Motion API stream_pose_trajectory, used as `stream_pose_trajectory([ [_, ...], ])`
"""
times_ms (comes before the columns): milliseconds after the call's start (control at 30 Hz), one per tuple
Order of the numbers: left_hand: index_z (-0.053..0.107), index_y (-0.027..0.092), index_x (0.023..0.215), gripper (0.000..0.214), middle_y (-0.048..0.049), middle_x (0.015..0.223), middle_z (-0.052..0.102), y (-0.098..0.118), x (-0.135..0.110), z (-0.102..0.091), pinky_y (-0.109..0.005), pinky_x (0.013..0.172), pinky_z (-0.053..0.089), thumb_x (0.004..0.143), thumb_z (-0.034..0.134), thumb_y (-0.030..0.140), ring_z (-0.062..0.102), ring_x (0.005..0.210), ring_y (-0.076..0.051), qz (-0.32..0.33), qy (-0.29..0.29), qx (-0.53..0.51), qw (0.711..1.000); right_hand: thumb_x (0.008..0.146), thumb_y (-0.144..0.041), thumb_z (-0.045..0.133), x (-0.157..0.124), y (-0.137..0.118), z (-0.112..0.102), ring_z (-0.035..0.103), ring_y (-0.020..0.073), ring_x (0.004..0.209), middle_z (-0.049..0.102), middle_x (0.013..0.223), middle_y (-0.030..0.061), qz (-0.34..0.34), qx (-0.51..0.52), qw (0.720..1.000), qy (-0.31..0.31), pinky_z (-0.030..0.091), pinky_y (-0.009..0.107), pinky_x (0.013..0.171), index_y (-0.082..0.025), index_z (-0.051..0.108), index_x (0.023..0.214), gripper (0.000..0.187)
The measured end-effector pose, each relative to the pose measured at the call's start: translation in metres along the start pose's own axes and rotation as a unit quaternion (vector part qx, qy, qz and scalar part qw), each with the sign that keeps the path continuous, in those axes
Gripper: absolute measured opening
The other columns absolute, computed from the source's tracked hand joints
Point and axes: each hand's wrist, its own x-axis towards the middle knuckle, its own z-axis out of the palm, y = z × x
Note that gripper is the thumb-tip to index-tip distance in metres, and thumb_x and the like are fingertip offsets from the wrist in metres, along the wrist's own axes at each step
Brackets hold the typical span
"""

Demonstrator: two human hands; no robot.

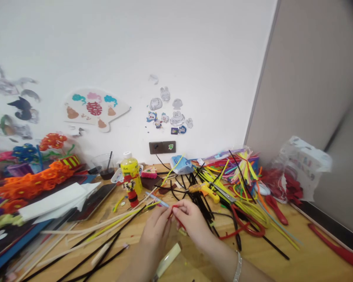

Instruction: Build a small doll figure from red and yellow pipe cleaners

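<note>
My left hand and my right hand meet above the front middle of the wooden table. Between their fingertips is a small red pipe cleaner piece, mostly hidden by the fingers. Both hands are closed in a pinch on it. Just behind my left hand stands a small red figure with a black band, in front of a yellow bottle with a white cap. Under my forearms lies a pale cream stick-like object.
Black pipe cleaners and yellow ones pile up at right, near a yellow-handled tool. Long pale strips cross the left side. Orange fuzzy flowers and a cup of dark liquid stand at left, before the wall.
</note>
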Motion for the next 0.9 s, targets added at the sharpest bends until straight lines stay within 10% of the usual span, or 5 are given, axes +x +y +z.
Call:
stream_pose_trajectory([
  [267,0.052,0.016,0.113,0.031,-0.0127,0.103,0.062,-0.012,-0.004,-0.007,-0.035,0.084,0.051,0.084,0.043,0.012,0.057,0.101,-0.022,0.04,-0.005,0.049,0.998,0.064,-0.027,0.065,-0.003,-0.005,0.002,0.052,0.0102,0.056,0.056,0.063,-0.0023,-0.007,-0.03,0.999,-0.027,0.039,0.021,0.05,-0.016,0.055,0.079,0.022],
  [567,0.062,0.016,0.089,0.018,-0.0085,0.087,0.067,0.012,0.02,-0.018,-0.033,0.074,0.05,0.08,0.047,0.022,0.062,0.079,-0.019,-0.171,-0.041,-0.107,0.978,0.071,-0.015,0.056,-0.007,-0.01,-0.003,0.058,0.0142,0.07,0.062,0.073,0.0009,-0.097,-0.147,0.984,-0.022,0.044,0.026,0.065,-0.017,0.06,0.081,0.011],
  [900,0.06,0.014,0.068,0.024,0.0016,0.057,0.053,0.018,0.042,-0.03,-0.024,0.055,0.041,0.069,0.059,0.038,0.049,0.055,-0.013,-0.367,-0.191,-0.398,0.819,0.073,-0.019,0.059,-0.001,-0.023,-0.023,0.059,0.0138,0.07,0.064,0.074,0.0009,-0.122,-0.192,0.966,-0.123,0.045,0.024,0.065,-0.016,0.064,0.079,0.008],
])
